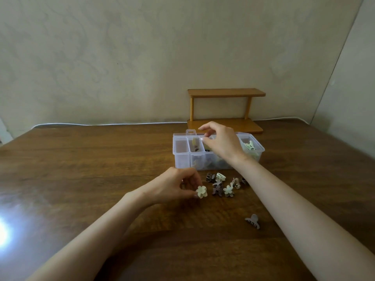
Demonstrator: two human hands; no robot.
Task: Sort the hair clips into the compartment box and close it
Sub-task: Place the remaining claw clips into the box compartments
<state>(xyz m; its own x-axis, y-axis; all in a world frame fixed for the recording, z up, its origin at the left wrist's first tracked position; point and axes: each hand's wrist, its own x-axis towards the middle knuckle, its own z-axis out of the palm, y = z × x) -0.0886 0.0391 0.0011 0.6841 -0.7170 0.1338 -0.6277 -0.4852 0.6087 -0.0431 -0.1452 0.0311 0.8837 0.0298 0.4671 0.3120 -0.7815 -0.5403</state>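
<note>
A clear plastic compartment box (181,157) stands open on the wooden table, with clips in several of its compartments. My right hand (221,141) hovers over the middle compartments, fingers curled; whether it holds a clip is hidden. My left hand (176,184) pinches a pale yellow flower clip (201,192) just in front of the box. A small pile of brown, green and beige hair clips (222,184) lies on the table in front of the box. One grey claw clip (253,221) lies apart, nearer to me.
A small two-tier wooden shelf (225,110) stands behind the box against the wall. A white cable (101,124) runs along the table's far edge. Glare from a light shows on the table at the near left.
</note>
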